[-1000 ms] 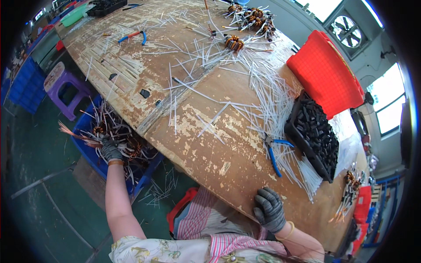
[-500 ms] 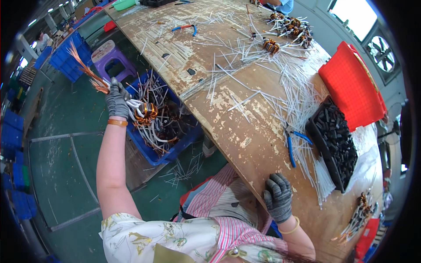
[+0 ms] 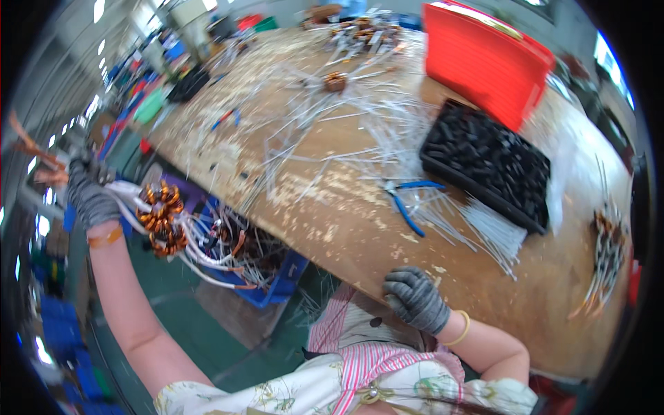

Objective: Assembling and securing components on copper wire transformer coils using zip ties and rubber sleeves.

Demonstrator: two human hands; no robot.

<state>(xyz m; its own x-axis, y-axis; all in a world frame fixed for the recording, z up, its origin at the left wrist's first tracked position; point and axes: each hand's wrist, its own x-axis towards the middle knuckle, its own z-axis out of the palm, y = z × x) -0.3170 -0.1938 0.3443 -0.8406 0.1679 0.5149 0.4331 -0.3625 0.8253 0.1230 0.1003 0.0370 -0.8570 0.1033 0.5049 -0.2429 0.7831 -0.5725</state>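
Note:
My left hand (image 3: 91, 194), in a grey glove, is closed around a bundle of white-sleeved wires whose bare copper ends (image 3: 43, 158) stick out past the fingers. From these wires hang several copper-wound toroidal coils (image 3: 162, 216), at the near side of a blue crate (image 3: 280, 280). The crate holds more wires and coils. At the front edge of the wooden table (image 3: 346, 238), my right hand (image 3: 416, 299), also gloved, rests with its fingers curled and nothing visible in them. Blue-handled pliers (image 3: 408, 200) lie beyond it.
White plastic cable ties (image 3: 394, 131) are strewn over the table. A black tray (image 3: 484, 169) of small black parts stands before a red bin (image 3: 484, 59). One coil (image 3: 335, 81) lies among the ties; more coils sit at the far end (image 3: 366, 34) and at right (image 3: 607, 242).
My left hand has moved up and left, lifting the coils clear of the crate's contents by their wires. The view has turned. My right hand stays at the table edge.

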